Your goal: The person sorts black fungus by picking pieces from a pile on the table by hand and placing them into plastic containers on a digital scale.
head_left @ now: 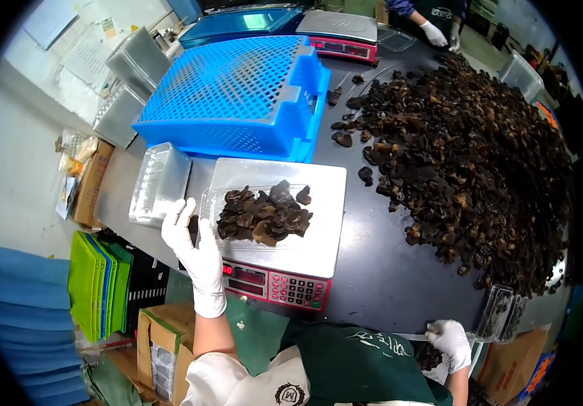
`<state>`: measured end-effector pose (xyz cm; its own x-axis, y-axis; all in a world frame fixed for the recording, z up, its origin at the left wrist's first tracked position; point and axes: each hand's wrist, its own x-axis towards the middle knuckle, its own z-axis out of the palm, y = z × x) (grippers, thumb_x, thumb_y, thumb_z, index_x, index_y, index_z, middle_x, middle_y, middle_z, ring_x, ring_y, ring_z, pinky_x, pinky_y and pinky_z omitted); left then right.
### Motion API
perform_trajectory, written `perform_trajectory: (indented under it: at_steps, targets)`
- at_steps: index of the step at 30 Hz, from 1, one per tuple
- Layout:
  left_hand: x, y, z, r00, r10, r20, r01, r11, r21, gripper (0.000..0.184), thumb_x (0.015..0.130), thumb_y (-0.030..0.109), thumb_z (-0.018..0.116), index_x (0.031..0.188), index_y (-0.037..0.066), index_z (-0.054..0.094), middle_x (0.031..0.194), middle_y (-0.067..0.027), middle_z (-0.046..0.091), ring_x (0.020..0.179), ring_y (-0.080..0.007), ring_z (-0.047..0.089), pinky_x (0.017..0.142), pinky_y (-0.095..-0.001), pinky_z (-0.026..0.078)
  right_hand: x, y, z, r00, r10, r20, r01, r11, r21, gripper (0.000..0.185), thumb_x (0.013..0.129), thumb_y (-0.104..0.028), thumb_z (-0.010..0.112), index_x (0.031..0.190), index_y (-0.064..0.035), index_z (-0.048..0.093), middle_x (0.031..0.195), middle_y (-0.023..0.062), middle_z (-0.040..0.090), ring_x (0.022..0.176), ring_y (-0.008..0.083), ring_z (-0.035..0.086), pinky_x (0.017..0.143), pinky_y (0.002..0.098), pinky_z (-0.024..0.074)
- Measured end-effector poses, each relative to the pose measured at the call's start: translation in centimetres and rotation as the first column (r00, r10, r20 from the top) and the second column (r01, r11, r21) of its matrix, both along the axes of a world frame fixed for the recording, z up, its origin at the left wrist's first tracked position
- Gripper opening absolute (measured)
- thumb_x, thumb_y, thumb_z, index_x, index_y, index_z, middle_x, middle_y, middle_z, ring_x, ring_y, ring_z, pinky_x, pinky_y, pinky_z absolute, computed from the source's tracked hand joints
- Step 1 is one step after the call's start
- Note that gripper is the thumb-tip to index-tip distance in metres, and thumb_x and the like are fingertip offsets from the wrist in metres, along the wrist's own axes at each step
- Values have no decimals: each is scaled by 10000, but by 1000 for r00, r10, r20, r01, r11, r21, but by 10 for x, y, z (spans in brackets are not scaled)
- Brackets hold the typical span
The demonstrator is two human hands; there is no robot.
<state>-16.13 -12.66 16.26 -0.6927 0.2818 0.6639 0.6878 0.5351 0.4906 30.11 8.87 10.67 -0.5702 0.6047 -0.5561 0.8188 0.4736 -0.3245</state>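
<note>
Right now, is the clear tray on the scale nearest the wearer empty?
No, dark pieces lie heaped in the clear tray on that scale.

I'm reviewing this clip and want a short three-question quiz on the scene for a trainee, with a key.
1. Multiple choice: what lies in the clear tray on the near scale?
a) green leaves
b) dark, crinkled pieces
c) nothing

2. True or false: the wearer's gloved left hand is nearer to that tray than the gloved right hand is.

3. Fill in: in this view, the large dark heap lies to the ____ of the blue crate.

Key: 1 b; 2 true; 3 right.
</note>
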Motion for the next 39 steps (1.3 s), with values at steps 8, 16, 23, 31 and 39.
perform_trajectory:
  at_steps: [8, 16, 23, 31, 39]
  targets:
    - [-1, -14, 4, 999, 39, 28, -40, 998, 56, 385, 825, -16, 589, 1204, 53, 584, 1225, -144, 476, 1148, -278, 466, 987, -371, 381, -127, 47, -25, 844, 208, -494, 6, 918, 396, 365, 751, -122, 667, 1103, -49, 600, 1166, 150, 574, 1065, 329, 536, 929, 399, 433]
    - [17, -7, 1, 991, -115, 71, 108, 989, 100, 328, 822, -69, 532, 1140, -7, 581, 1216, -150, 508, 1147, -267, 498, 996, -362, 379, -176, 66, -85, 824, 199, -530, 114, 859, 499, 357, 715, -38, 635, 1068, -83, 599, 1079, 138, 589, 917, 314, 564, 812, 402, 460]
    - [70, 23, 0, 783, -525, 333, 432, 845, 314, 298, 758, -102, 516, 1028, -3, 591, 1120, -140, 533, 1053, -251, 532, 936, -348, 425, -125, 48, -89, 209, -732, -648, 303, 679, -669, 294, 855, -62, 612, 1147, -32, 598, 1138, 95, 617, 1022, 207, 590, 906, 294, 457]
    - [155, 82, -64, -201, -653, 730, 695, 431, 576, 410, 864, 24, 595, 1264, 24, 501, 1295, -99, 472, 1066, -165, 540, 902, -290, 450, -107, 17, -39, -62, -989, 135, -473, -89, -876, 452, 901, -205, 455, 1324, -45, 469, 1281, 175, 532, 1002, 359, 584, 844, 479, 496]
    - [187, 99, -80, -696, -384, 607, 292, 621, 728, 516, 979, 194, 456, 1442, 83, 258, 1352, -67, 430, 1133, -161, 500, 980, -313, 394, -114, -10, -30, -13, -1000, 9, -370, -4, -929, 480, 911, -169, 459, 1344, 36, 417, 1334, 206, 481, 1182, 348, 511, 1024, 450, 408]
